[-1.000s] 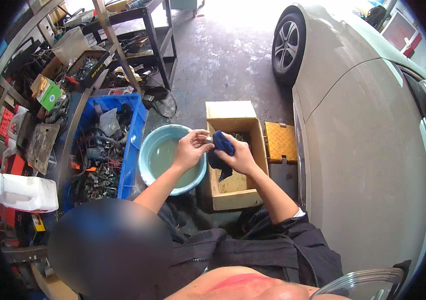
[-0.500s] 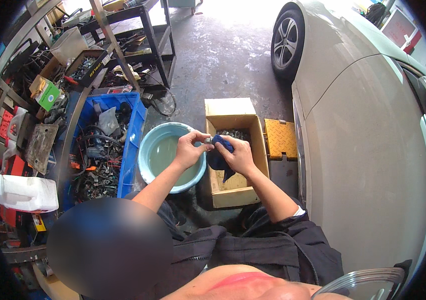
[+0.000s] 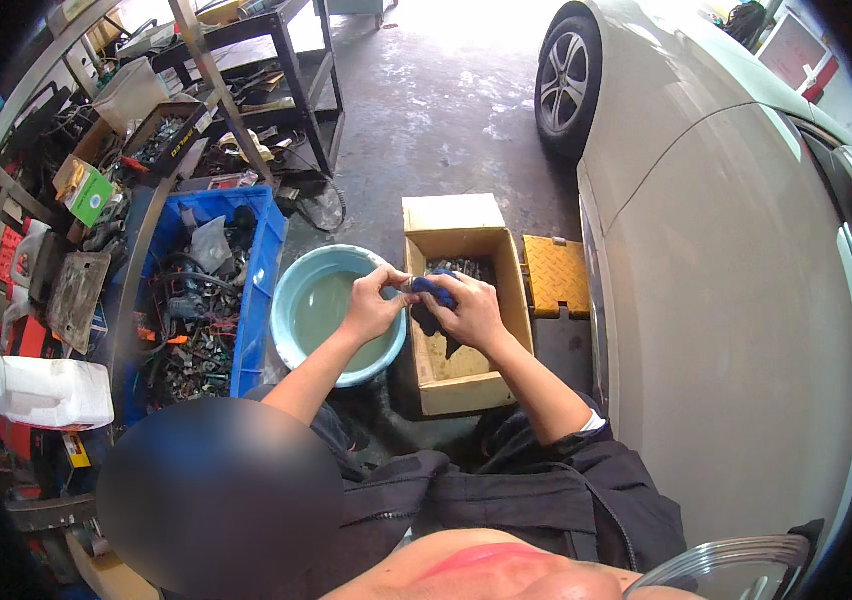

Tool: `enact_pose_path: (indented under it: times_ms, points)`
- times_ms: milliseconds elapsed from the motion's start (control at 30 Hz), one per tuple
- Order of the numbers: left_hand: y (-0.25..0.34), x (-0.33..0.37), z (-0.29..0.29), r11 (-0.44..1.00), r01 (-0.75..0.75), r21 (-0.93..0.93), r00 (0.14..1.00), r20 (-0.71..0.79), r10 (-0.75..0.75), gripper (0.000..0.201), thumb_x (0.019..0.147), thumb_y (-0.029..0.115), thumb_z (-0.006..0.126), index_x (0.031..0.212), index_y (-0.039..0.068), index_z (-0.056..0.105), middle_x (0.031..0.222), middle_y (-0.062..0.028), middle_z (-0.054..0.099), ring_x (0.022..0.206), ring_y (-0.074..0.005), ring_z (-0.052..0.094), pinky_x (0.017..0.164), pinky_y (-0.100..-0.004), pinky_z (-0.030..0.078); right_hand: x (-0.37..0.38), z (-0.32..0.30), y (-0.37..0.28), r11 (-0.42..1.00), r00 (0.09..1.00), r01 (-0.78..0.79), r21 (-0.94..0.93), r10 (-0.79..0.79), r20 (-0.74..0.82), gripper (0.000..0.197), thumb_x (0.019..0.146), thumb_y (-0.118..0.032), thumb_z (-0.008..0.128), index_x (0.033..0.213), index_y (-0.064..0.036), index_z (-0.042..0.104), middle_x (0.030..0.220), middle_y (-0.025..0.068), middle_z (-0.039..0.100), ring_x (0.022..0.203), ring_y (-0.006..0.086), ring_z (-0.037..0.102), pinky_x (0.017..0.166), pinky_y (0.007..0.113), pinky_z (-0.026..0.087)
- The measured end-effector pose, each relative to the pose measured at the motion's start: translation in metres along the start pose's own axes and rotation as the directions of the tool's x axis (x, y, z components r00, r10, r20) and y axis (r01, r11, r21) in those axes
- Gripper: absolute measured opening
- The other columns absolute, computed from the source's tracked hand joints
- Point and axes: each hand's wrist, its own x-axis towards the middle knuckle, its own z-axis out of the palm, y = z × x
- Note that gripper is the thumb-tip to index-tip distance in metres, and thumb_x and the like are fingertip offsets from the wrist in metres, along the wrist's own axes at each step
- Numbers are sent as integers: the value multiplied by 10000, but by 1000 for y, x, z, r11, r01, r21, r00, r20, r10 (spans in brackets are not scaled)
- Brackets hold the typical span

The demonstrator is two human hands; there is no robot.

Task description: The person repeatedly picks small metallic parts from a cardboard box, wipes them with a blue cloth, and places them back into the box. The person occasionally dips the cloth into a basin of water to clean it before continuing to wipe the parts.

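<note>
Over the gap between the basin and the carton, my two hands meet at a small metal part (image 3: 408, 285). My left hand (image 3: 374, 305) pinches it between thumb and fingertips, and my fingers partly hide it, so its exact kind does not show. A dark blue cloth (image 3: 433, 292) is gripped in my right hand (image 3: 469, 312) and pressed against the part; its loose end hangs over the carton. Below my left hand stands a light blue basin (image 3: 291, 345) with cloudy water. The open cardboard box (image 3: 476, 397) under my right hand has several small metal parts (image 3: 466, 268) at its far end.
A blue crate (image 3: 261, 290) full of mixed parts and wires stands left of the basin. Farther left, a metal shelf holds a white jug (image 3: 46, 390) and boxes. A yellow ramp block (image 3: 554, 275) lies between the carton and the pale car (image 3: 716, 300) on the right.
The blue cloth has shifted left onto the small part, and my right hand has closed in toward my left. The whole view has moved slightly.
</note>
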Motion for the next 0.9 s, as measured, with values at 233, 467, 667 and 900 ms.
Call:
enact_pose_path:
  times_ms: [233,467,667,900]
  points:
    - [-4,1,0,904,-373,210,922,-28,387,302,699,36,844,935,7,657,1010,-156,701,943,-291,693,832,-352,545,-2,5,14,907,942,-323,268,282,183,293,898,-342,660,954,-57,697,761,167,687,735,342,693,654,420,521]
    - [4,-1,6,998,8,57,997,-79,-4,274,830,184,798,977,22,633,990,-117,692,927,-206,672,797,-320,528,0,5,9,964,977,-210,161,201,70,287,913,-282,686,1066,-39,705,903,159,685,856,288,697,789,380,540]
    - [-18,7,8,957,9,-288,992,-115,-44,346,927,315,725,1065,42,563,976,-37,647,901,-125,630,828,-292,502,4,2,14,977,982,-141,157,159,-104,292,930,-309,669,1094,-75,729,1097,167,652,968,340,679,840,410,541]
    - [-25,9,9,879,25,-476,995,-70,-66,364,939,319,708,1095,46,525,977,-28,633,938,-110,626,869,-282,490,5,-10,5,993,972,-78,-93,55,-230,217,916,-256,680,958,-48,727,1046,119,655,989,309,629,861,412,474]
